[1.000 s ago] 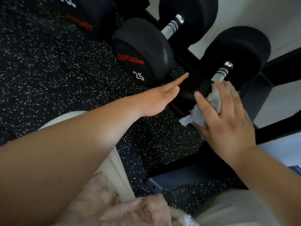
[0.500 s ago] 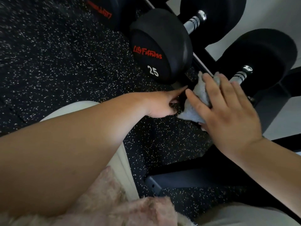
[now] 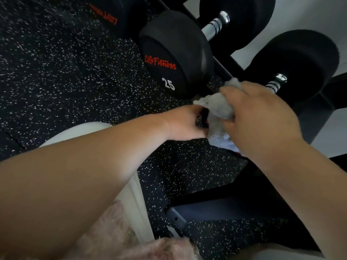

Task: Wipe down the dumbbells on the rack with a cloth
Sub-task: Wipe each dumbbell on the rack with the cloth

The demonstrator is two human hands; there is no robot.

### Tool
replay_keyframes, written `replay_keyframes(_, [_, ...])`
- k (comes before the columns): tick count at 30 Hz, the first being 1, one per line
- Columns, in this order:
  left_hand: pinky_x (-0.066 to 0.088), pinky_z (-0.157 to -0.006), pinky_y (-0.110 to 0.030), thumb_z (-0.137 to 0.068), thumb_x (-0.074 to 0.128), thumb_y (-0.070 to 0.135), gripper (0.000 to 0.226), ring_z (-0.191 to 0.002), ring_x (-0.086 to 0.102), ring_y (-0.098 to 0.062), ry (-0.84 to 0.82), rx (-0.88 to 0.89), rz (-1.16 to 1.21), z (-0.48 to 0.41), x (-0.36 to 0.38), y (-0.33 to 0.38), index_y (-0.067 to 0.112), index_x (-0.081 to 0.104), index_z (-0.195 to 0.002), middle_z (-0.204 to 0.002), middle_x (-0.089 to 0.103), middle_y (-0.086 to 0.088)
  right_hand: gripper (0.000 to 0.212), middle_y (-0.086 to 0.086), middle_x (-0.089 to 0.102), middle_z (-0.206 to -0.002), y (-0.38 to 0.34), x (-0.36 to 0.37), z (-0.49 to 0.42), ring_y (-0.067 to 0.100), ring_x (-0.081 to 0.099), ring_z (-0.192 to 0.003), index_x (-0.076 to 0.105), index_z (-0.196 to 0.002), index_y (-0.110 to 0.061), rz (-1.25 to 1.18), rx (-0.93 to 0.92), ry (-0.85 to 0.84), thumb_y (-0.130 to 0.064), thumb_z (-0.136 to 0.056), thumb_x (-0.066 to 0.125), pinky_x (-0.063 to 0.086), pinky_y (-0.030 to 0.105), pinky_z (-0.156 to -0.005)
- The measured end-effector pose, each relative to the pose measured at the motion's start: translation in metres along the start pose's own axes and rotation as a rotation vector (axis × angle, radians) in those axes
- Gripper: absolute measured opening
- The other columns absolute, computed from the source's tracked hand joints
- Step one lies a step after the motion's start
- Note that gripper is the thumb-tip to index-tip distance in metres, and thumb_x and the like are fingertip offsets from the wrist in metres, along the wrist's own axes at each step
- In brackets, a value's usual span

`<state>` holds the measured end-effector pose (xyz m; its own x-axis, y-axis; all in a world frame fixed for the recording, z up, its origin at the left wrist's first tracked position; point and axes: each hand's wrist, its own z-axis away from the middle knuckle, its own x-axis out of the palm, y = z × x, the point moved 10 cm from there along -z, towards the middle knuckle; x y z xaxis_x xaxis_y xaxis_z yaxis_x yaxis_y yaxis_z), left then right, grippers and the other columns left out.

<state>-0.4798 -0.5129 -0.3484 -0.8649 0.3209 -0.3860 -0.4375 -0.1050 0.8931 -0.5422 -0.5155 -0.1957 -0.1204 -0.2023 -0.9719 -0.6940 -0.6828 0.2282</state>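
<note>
Cloth (image 3: 216, 107), grey, crumpled, in right hand (image 3: 262, 119), round matte dumbbell (image 3: 174, 53)

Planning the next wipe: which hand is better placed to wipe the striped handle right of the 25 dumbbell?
Probably the right hand: it grips the cloth and sits just beside that handle. The left hand lies farther from it, on the cloth's other side.

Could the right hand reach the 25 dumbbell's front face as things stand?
Probably yes: the right hand, gripping the cloth, sits just beside the 25 dumbbell, with nothing between them.

Cloth (image 3: 216, 107) in right hand (image 3: 262, 119)
</note>
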Motion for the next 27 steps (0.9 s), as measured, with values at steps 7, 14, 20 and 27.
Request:
replay_keyframes(7, [0.026,-0.126,-0.029,-0.091,0.066,0.063,0.103,-0.154,0.026,-0.008,0.185,0.117,-0.009,0.012,-0.014,0.048,0.023,0.010,-0.168,-0.170,0.027,0.004,0.067,0.001,0.047,-0.149,0.090,0.002,0.082,0.020,0.047,-0.133,0.036,-0.153,-0.026,-0.506,0.537,0.037,-0.058,-0.095,0.044,0.039,0.041,-0.113])
replay_keyframes(14, [0.031,-0.126,-0.034,-0.099,0.054,0.061,0.070,-0.149,0.031,0.003,0.281,0.126,0.113,0.010,-0.026,0.082,0.036,0.033,-0.161,-0.164,0.035,0.017,0.058,-0.017,0.050,-0.147,0.107,0.030,0.102,0.002,0.050,-0.132,0.041,-0.148,-0.040,-0.852,0.770,0.125,-0.061,-0.094,0.044,0.046,0.033,-0.112])
replay_keyframes(20, [0.049,-0.109,-0.036,-0.100,0.045,0.064,0.048,-0.121,0.059,-0.006,0.266,0.005,-0.094,-0.031,-0.030,0.129,0.037,0.059,-0.137,-0.136,0.062,0.014,0.051,-0.017,0.066,-0.122,0.130,0.050,0.073,0.001,0.064,-0.104,0.048,-0.144,-0.035,-1.100,0.903,-0.084,-0.059,-0.099,0.052,0.047,0.016,-0.074])
replay_keyframes(27, [0.048,-0.092,-0.036,-0.103,0.026,0.066,0.053,-0.108,0.062,-0.012,0.327,-0.117,-0.054,-0.039,-0.033,0.127,0.033,0.065,-0.117,-0.109,0.067,0.012,0.066,0.010,0.060,-0.120,0.184,0.057,0.040,0.028,0.061,-0.103,0.044,-0.141,-0.004,-1.071,1.195,0.044,-0.059,-0.103,0.043,0.047,0.035,-0.082])
